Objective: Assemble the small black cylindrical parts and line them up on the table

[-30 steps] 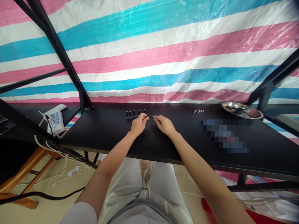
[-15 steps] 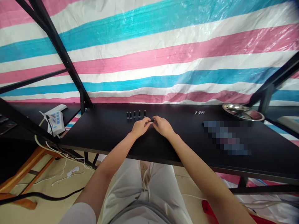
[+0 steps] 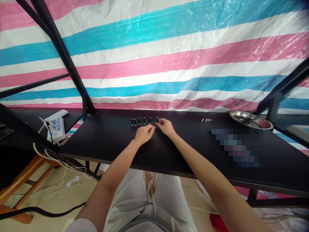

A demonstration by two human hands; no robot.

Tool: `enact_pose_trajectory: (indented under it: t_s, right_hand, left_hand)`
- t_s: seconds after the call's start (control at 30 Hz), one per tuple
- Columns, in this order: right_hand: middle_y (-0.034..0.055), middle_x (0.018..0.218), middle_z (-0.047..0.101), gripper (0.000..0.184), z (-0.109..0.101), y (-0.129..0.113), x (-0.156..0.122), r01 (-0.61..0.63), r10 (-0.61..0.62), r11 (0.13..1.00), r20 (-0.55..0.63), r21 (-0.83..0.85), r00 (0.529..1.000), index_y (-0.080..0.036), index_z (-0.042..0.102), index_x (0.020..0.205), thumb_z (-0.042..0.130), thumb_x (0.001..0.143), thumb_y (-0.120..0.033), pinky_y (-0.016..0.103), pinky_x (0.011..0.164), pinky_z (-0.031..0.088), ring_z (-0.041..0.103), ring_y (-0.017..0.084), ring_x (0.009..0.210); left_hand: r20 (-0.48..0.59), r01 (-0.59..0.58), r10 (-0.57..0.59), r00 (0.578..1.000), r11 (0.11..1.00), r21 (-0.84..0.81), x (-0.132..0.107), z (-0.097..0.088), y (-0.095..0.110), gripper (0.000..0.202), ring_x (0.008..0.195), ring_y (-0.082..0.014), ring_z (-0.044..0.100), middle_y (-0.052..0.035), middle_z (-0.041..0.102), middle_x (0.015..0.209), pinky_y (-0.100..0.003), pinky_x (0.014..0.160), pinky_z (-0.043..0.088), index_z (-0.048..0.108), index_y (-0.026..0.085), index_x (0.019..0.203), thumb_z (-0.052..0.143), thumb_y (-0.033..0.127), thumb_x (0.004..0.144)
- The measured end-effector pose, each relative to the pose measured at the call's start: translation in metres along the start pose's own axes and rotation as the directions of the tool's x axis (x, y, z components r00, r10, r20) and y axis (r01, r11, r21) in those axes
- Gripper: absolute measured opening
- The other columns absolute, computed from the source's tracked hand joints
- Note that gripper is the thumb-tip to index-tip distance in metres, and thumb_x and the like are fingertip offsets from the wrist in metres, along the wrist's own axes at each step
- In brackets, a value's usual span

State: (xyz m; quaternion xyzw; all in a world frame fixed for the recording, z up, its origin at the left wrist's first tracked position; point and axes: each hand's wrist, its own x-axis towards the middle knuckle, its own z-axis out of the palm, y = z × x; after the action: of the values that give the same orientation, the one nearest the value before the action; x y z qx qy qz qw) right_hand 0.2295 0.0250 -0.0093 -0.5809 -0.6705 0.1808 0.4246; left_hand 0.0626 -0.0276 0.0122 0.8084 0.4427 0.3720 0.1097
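Several small black cylinders [image 3: 141,121] stand upright in a row on the black table [image 3: 113,141]. At the row's right end my right hand [image 3: 165,126] pinches another small black cylinder [image 3: 157,120], holding it upright on the table. My left hand [image 3: 144,133] rests just below the row, fingers curled loosely together, and I see nothing in it.
A few small silver parts [image 3: 206,120] lie to the right, a metal bowl [image 3: 249,118] farther right. A blurred patch [image 3: 238,145] covers part of the table. A white power strip [image 3: 55,125] with cables sits at the left. Black frame bars rise on both sides.
Both hands held a small black piece together near the table's middle; now my right hand has carried it up to the row's right end, and my left hand has let go.
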Motion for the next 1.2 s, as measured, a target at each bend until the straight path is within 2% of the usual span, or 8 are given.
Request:
enact_pose_trajectory:
  t_s: [0.27, 0.47, 0.57, 0.63, 0.8, 0.9, 1.0, 1.2]
  right_hand:
    - [0.0003, 0.060, 0.056, 0.017, 0.015, 0.008, 0.013, -0.024, 0.033, 0.993, 0.080, -0.119, 0.996, -0.019, 0.055, 0.060, 0.058, 0.068, -0.032, 0.026, 0.058, 0.036, 0.049, 0.013, 0.057]
    - [0.0025, 0.072, 0.061, 0.019, 0.016, 0.013, 0.012, 0.016, 0.003, 0.975, 0.087, -0.220, 0.996, -0.017, 0.063, 0.078, 0.059, 0.071, -0.034, 0.027, 0.063, 0.037, 0.053, 0.015, 0.068]
    - [0.0056, 0.085, 0.063, 0.030, 0.013, 0.013, 0.004, 0.057, -0.035, 0.944, 0.073, -0.325, 0.997, -0.018, 0.063, 0.095, 0.056, 0.075, -0.038, 0.031, 0.070, 0.039, 0.055, 0.020, 0.082]
    - [0.0083, 0.096, 0.063, 0.038, 0.009, 0.012, -0.005, 0.087, -0.066, 0.917, 0.066, -0.388, 0.996, -0.019, 0.059, 0.108, 0.053, 0.078, -0.040, 0.035, 0.075, 0.039, 0.053, 0.024, 0.092]
    - [0.0141, 0.125, 0.053, 0.051, -0.004, 0.013, -0.030, 0.130, -0.082, 0.860, 0.117, -0.493, 0.990, -0.013, 0.046, 0.128, 0.040, 0.086, -0.040, 0.045, 0.091, 0.036, 0.045, 0.029, 0.114]
    - [0.0143, 0.136, 0.044, 0.054, -0.009, 0.016, -0.040, 0.141, -0.045, 0.846, 0.194, -0.514, 0.980, -0.009, 0.039, 0.134, 0.034, 0.088, -0.038, 0.043, 0.102, 0.030, 0.037, 0.026, 0.126]
    - [0.0112, 0.143, 0.035, 0.053, -0.012, 0.016, -0.044, 0.153, -0.005, 0.832, 0.269, -0.533, 0.963, -0.010, 0.037, 0.136, 0.029, 0.090, -0.036, 0.044, 0.108, 0.021, 0.029, 0.024, 0.133]
    - [0.0103, 0.146, 0.029, 0.054, -0.017, 0.010, -0.043, 0.151, 0.046, 0.832, 0.339, -0.533, 0.940, -0.012, 0.034, 0.138, 0.026, 0.091, -0.037, 0.046, 0.109, 0.019, 0.023, 0.022, 0.135]
  left_hand:
    - [0.019, 0.011, -0.011, 1.000, 1.000, 0.024, 0.000, -0.002, 0.000, 0.026, 0.049, -0.0085, 0.048, 0.0028, 0.054, 0.055, -0.020, 0.053, 0.033, 0.059, 0.018, 0.074, 0.042, 0.032, 0.087]
    - [0.071, 0.008, -0.011, 0.997, 0.999, 0.044, 0.000, -0.002, 0.001, 0.026, 0.054, -0.0099, 0.051, 0.0016, 0.057, 0.060, -0.021, 0.056, 0.038, 0.060, 0.018, 0.075, 0.041, 0.032, 0.088]
    - [0.149, -0.059, 0.053, 0.987, 0.998, 0.035, 0.001, -0.001, -0.001, 0.023, 0.069, -0.0131, 0.057, -0.0016, 0.063, 0.073, -0.025, 0.069, 0.045, 0.062, 0.017, 0.080, 0.044, 0.029, 0.086]
    - [0.189, -0.110, 0.100, 0.977, 0.993, 0.045, 0.001, 0.002, -0.004, 0.020, 0.087, -0.0164, 0.058, -0.0049, 0.065, 0.091, -0.029, 0.083, 0.046, 0.063, 0.017, 0.089, 0.047, 0.026, 0.085]
    - [0.313, -0.109, 0.069, 0.947, 0.988, 0.112, -0.001, 0.010, -0.011, 0.040, 0.123, -0.0216, 0.043, -0.0107, 0.048, 0.132, -0.036, 0.105, 0.034, 0.052, 0.014, 0.122, 0.047, 0.032, 0.086]
    - [0.400, -0.112, 0.044, 0.916, 0.982, 0.150, -0.002, 0.013, -0.011, 0.045, 0.130, -0.0209, 0.035, -0.0124, 0.040, 0.140, -0.035, 0.110, 0.028, 0.046, 0.011, 0.128, 0.039, 0.034, 0.090]
    - [0.438, -0.125, 0.034, 0.899, 0.976, 0.179, -0.001, 0.013, -0.009, 0.046, 0.133, -0.0197, 0.031, -0.0118, 0.037, 0.142, -0.035, 0.111, 0.025, 0.044, 0.011, 0.131, 0.034, 0.033, 0.091]
    - [0.452, -0.110, 0.007, 0.892, 0.973, 0.203, -0.001, 0.012, -0.006, 0.048, 0.133, -0.0204, 0.031, -0.0129, 0.035, 0.142, -0.034, 0.111, 0.024, 0.042, 0.009, 0.132, 0.033, 0.033, 0.092]
